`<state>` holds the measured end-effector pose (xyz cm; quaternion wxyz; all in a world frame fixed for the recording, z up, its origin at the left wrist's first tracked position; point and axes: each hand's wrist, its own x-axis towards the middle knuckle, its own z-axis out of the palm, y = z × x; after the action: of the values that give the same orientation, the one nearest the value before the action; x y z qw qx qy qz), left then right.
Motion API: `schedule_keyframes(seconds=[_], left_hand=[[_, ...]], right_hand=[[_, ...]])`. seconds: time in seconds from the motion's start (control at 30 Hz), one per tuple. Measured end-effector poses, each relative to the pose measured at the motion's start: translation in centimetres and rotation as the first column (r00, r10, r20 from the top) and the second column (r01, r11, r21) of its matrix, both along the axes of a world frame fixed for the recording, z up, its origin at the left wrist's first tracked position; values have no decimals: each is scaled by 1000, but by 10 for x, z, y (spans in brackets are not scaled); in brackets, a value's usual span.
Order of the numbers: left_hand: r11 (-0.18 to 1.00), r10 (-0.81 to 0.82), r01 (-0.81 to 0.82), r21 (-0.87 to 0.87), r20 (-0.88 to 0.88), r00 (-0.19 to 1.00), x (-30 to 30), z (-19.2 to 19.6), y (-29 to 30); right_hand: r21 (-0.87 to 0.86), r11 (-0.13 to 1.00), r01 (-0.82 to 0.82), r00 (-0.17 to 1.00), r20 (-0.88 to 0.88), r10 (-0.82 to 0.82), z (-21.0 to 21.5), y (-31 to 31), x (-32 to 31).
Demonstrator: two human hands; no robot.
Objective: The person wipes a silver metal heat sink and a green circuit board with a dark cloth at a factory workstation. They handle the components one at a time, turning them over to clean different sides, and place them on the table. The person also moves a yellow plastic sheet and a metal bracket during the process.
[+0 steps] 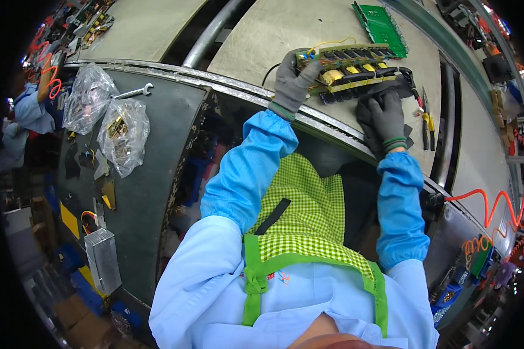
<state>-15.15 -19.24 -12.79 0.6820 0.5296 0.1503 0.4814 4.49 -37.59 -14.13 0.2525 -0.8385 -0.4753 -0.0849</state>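
Note:
My left hand (293, 78), in a grey glove, grips the left end of a long circuit board (350, 67) with yellow and black parts that lies on the grey workbench (285, 35). My right hand (384, 116), in a dark glove, rests flat on a black part against the board's near right edge. A thin yellow wire loops above the board. I wear blue sleeves and a green checked apron.
A green bare circuit board (382, 23) lies beyond. Yellow-handled pliers (427, 121) lie right of my right hand. Left: two clear bags of parts (108, 119), a wrench (135, 91), a metal heat sink (102, 260). An orange coiled hose (495, 209) hangs right. Another person's blue sleeve (32, 110) is far left.

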Motion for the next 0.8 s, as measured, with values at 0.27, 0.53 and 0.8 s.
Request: schedule_keyframes(seconds=[0.27, 0.53, 0.8], left_hand=[[992, 115, -102, 72, -209, 971, 3, 9, -6], [952, 305, -298, 66, -197, 932, 17, 10, 9], [945, 325, -308, 109, -217, 921, 25, 4, 25]], right_hand=[[-348, 928, -135, 978, 103, 181, 45, 16, -2], [-428, 893, -135, 976, 96, 193, 41, 15, -5], [-492, 859, -140, 978, 67, 197, 45, -3, -18]])
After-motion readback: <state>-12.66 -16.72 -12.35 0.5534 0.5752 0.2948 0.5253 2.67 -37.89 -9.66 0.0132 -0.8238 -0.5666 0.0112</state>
